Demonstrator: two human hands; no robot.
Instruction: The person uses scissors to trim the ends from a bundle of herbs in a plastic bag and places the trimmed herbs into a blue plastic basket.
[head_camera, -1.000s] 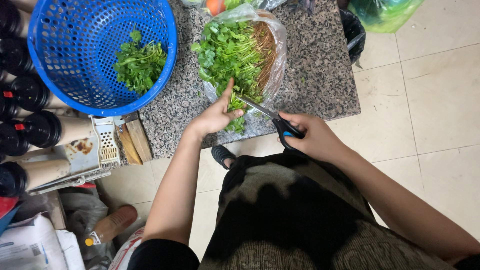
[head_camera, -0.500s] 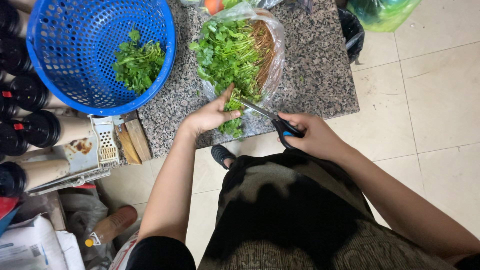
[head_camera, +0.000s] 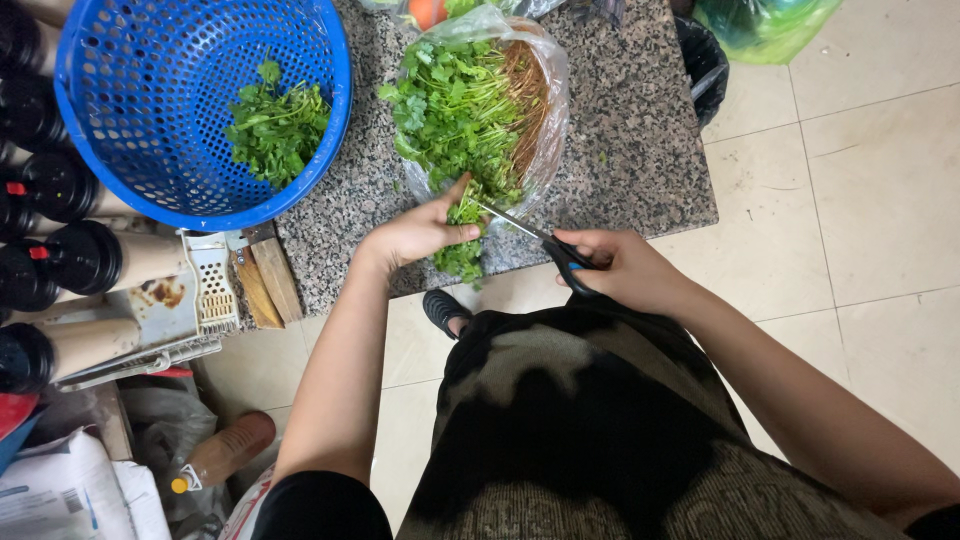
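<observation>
In the middle of the frame, the left hand (head_camera: 415, 235) is pinching a small bunch of herbs (head_camera: 462, 215) while the right hand (head_camera: 625, 270) is gripping scissors (head_camera: 545, 245), with some greens lying in the blue basket (head_camera: 110, 130) at upper left and many more waiting in the bag (head_camera: 550, 100).

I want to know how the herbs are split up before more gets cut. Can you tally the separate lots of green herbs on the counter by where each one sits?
In the blue basket: 1 pile of cut herbs
In the clear plastic bag: 1 bunch with roots
In the left hand: 1 small bunch, with the scissors in the right hand against it
Total: 3
</observation>
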